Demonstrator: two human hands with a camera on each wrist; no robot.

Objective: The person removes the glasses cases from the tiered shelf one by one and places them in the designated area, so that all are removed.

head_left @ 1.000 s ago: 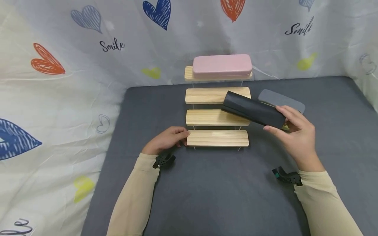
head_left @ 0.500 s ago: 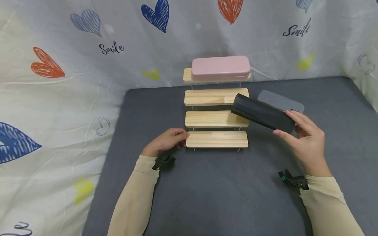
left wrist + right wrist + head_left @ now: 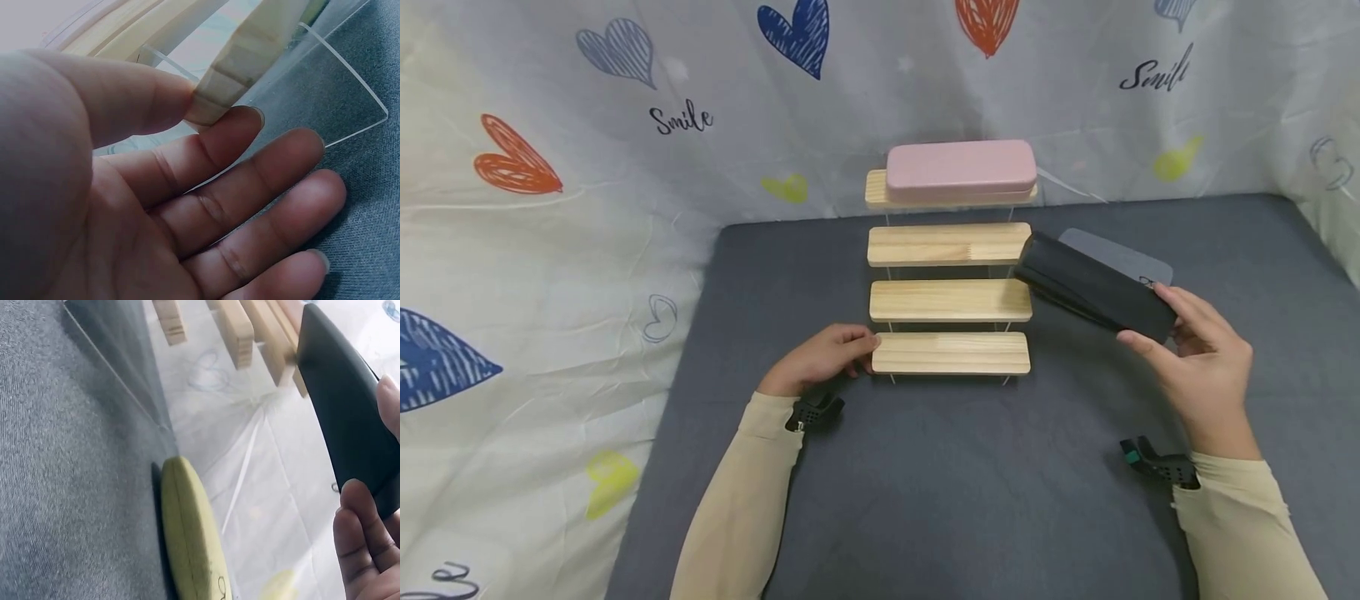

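My right hand pinches one end of a long black glasses case, thumb on the near side and fingers behind. The case is held up at a slant, its far end beside the right ends of the middle boards. A four-tier stand of pale wooden boards on clear acrylic supports fills the centre. At its lowest board, my left hand grips the left end between thumb and forefinger, the other fingers loosely extended in the left wrist view. On the top board lies a pink glasses case.
Behind the black case, a grey glasses case lies on the dark cloth-covered table; its side looks yellow in the right wrist view. A white curtain printed with hearts hangs behind the table and along the left.
My right hand has moved right and slightly nearer, carrying the black glasses case off from over the middle boards. The left hand keeps its grip on the lowest board.
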